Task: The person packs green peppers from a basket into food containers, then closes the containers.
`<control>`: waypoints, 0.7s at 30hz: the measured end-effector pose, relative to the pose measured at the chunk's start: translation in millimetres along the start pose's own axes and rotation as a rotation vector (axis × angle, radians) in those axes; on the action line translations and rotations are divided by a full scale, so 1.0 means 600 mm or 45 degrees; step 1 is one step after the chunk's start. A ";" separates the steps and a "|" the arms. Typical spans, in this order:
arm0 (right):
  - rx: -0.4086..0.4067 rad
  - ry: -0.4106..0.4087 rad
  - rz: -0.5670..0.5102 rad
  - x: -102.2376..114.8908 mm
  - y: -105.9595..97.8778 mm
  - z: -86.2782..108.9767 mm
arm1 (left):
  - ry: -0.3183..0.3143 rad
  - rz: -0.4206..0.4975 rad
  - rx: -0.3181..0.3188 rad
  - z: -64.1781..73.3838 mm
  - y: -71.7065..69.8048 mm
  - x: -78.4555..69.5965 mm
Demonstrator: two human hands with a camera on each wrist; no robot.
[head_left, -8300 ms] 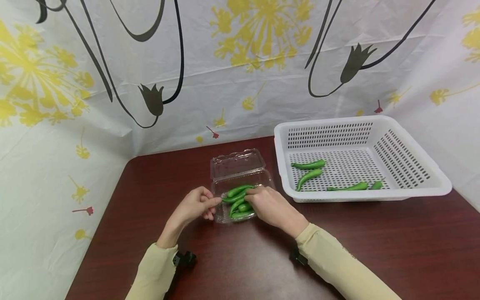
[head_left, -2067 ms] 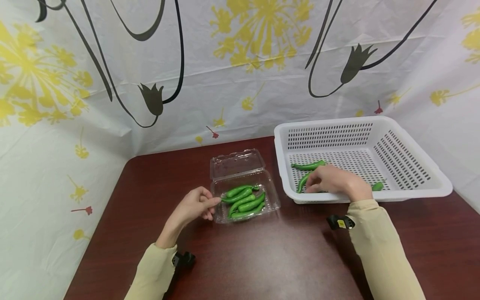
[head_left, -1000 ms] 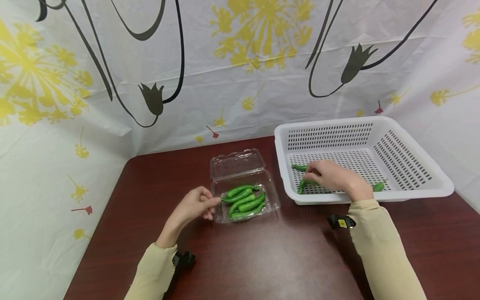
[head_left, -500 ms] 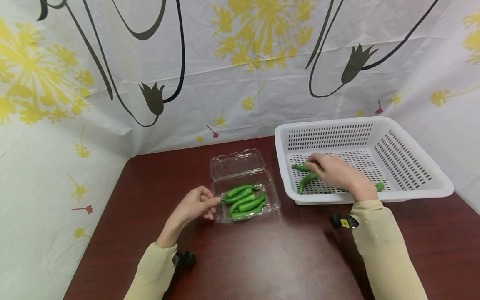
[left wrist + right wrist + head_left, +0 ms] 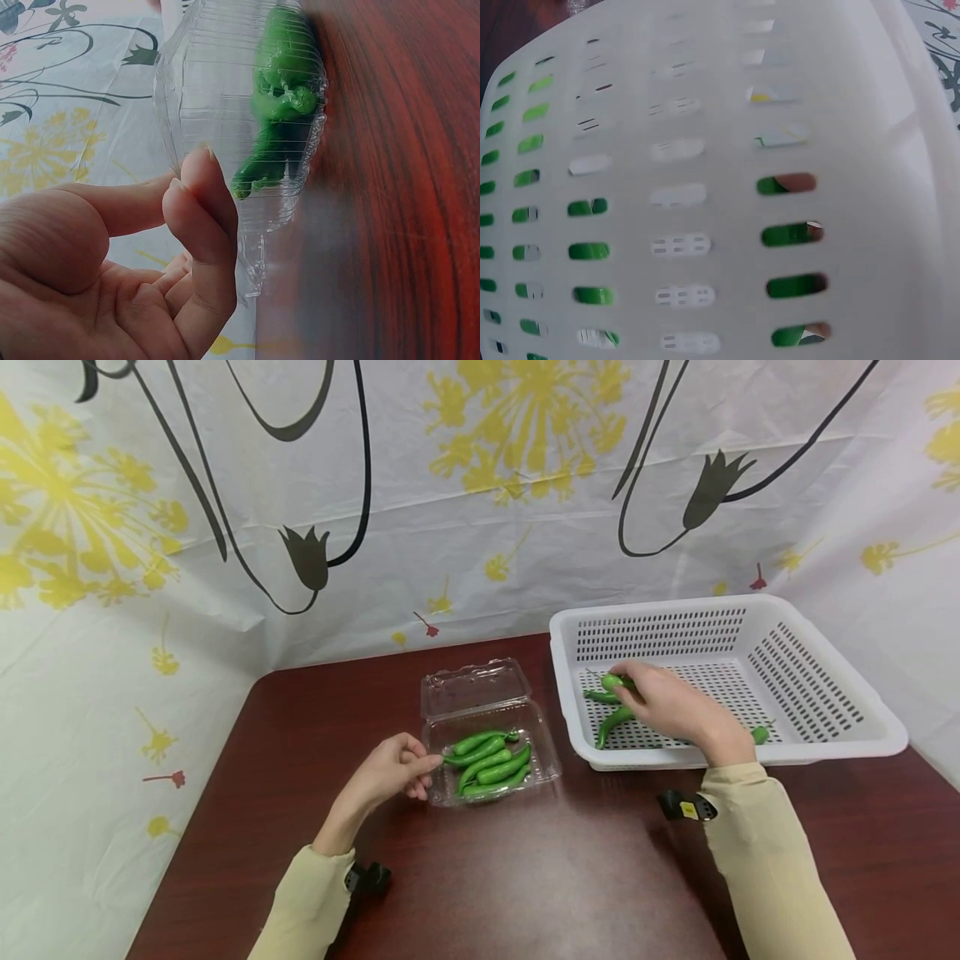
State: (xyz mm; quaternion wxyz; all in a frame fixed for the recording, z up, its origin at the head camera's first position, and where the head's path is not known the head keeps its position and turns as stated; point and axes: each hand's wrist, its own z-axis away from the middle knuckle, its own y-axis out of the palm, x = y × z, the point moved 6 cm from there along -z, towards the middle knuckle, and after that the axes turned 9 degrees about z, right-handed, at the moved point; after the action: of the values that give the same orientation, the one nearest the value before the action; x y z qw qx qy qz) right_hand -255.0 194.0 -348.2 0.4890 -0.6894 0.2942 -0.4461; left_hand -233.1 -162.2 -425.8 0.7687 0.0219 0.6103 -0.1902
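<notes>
In the head view my left hand (image 5: pixel 390 768) pinches the left rim of a clear plastic clamshell box (image 5: pixel 543 752). Its lid stands open at the back, and several green chili peppers (image 5: pixel 491 770) lie side by side inside. The left wrist view shows thumb and fingertips at the box's side wall (image 5: pixel 217 112). Over the left part of a white basket (image 5: pixel 825 747), my right hand (image 5: pixel 667 702) holds a green chili pepper (image 5: pixel 612 682) by its body, stem pointing left. The right wrist camera faces the slotted basket wall (image 5: pixel 634 225), with green and bits of fingers through the slots.
More green peppers lie on the basket floor: one curved pepper (image 5: pixel 613 725) below the right hand and another pepper (image 5: pixel 760 734) near the front wall. The dark red table (image 5: pixel 480 877) carries both containers, with a patterned sheet (image 5: pixel 450 527) hanging behind.
The right hand went from the clamshell box into the basket, then rose slightly toward the back; a pepper now shows between its fingers. The left hand has stayed at the box rim.
</notes>
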 end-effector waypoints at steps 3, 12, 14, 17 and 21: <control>-0.017 -0.006 -0.005 0.005 -0.003 0.000 | 0.005 -0.004 -0.001 0.000 -0.001 0.001; -0.073 -0.014 0.004 0.015 -0.010 0.001 | 0.008 -0.013 0.003 0.002 0.000 -0.002; -0.087 -0.024 0.011 0.019 -0.012 0.000 | 0.009 -0.013 0.002 0.002 0.000 -0.003; -0.104 -0.036 0.017 0.026 -0.013 -0.001 | 0.009 -0.011 0.003 0.003 0.000 -0.004; -0.115 -0.047 0.022 0.033 -0.010 -0.004 | 0.007 -0.015 0.001 0.005 0.000 -0.005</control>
State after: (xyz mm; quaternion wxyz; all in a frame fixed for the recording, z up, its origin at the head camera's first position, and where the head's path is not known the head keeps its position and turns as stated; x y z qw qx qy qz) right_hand -248.9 178.5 -336.0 0.4665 -0.7164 0.3110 -0.4153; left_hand -231.0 -161.9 -422.3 0.7659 0.0189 0.6124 -0.1950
